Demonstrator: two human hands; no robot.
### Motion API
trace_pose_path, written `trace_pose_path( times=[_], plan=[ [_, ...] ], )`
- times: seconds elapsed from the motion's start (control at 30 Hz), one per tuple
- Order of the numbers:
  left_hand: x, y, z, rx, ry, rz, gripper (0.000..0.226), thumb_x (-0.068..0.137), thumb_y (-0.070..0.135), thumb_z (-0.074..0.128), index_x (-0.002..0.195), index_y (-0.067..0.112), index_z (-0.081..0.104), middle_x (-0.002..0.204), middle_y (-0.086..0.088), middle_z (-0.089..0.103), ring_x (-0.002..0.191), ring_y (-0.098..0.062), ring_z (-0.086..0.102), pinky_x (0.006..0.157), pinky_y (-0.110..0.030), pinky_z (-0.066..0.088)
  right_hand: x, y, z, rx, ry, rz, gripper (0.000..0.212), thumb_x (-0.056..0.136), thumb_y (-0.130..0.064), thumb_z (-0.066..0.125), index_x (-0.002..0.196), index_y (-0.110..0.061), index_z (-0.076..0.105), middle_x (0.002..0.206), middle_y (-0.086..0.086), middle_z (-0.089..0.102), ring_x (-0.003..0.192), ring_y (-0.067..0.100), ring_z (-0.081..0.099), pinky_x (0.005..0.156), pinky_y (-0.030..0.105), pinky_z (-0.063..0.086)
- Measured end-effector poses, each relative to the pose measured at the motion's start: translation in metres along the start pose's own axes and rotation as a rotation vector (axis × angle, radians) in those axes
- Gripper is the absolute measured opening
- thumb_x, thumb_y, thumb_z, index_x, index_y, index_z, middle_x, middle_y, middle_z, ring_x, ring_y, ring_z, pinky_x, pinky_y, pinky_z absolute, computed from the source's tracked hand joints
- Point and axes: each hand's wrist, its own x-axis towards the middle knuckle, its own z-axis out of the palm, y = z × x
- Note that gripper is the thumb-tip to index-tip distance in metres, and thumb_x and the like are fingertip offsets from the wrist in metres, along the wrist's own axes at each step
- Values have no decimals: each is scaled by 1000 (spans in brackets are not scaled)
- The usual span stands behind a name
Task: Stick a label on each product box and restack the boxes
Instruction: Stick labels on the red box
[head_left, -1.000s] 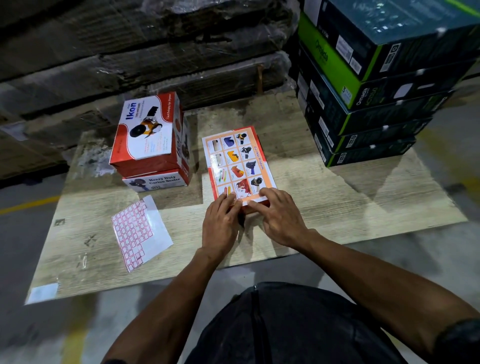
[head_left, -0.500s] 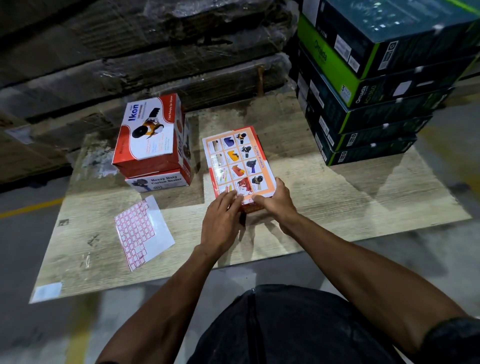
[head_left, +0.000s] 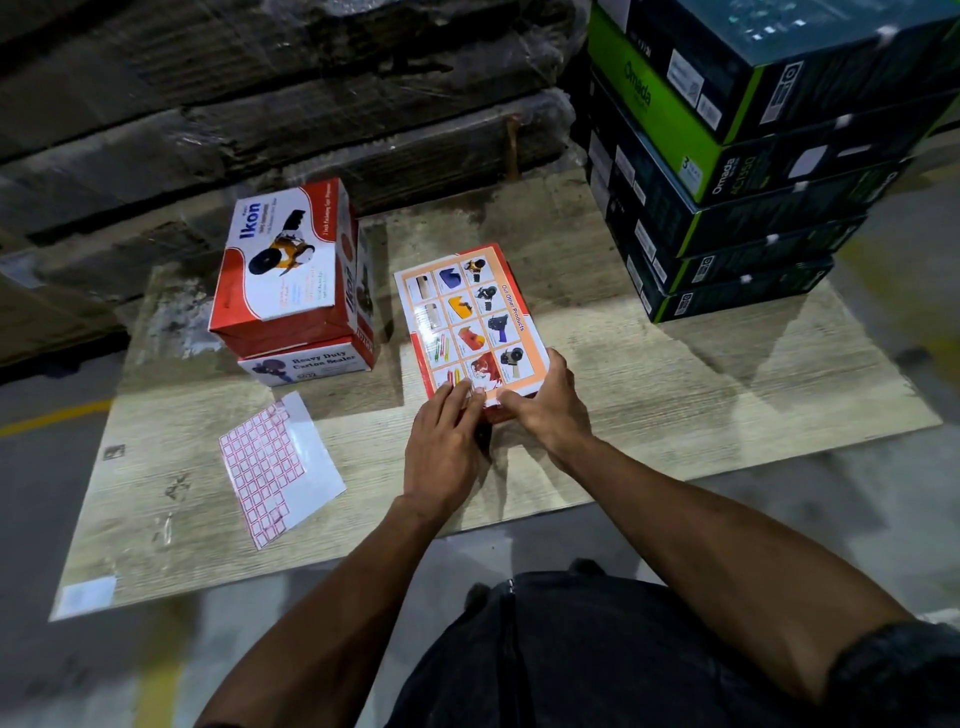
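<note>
Now both hands (head_left: 498, 421) clasp the box's (head_left: 470, 317) near edge, fingers no longer flat.

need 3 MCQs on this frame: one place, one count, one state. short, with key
1. Where does the pink-and-white label sheet lie?
A. on the dark green box stack
B. on the pale wooden board, left of both hands
C. on the orange box

2. How many red-and-white Ikon boxes stand stacked at the left?
A. two
B. four
C. none

3. What is the left hand doing?
A. peeling the label sheet
B. hanging idle
C. fingers laid on the near edge of the flat orange picture-grid box

Key: B, the sheet rests on the board; A, one box sits on another; C, its fingertips touch that edge while the right hand has a grip on the near corner.
</note>
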Motion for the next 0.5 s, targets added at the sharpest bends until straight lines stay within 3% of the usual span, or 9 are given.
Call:
trace_pose_path(
  times=[0.17,0.33,0.5],
  plan=[
    [2,1,-2,3,-8,-6,51,80,7,68,130,9,59,136,-15,56,127,-36,48,101,-46,43,1,-1,1,-16,6,15,80,77,-26,80,142,-18,35,132,5,49,114,21,54,64,18,36],
    [2,3,-7,-20,-36,-17,60,72,6,79,129,8,60,134,-16,57,125,-37,51,99,-47,44,4,-2,-1,23,-34,50,84,77,-31,81,145,-19,32,134,5,47,119,24,51,81,25,39],
    [3,3,-7,-19,-42,-28,57,74,8,78,128,8,60,134,-16,57,126,-37,50,100,-47,43,1,-4,-1,-42,-30,51,95,74,-37,83,148,-19,25,138,6,43,123,24,48,84,23,36]
  ],
)
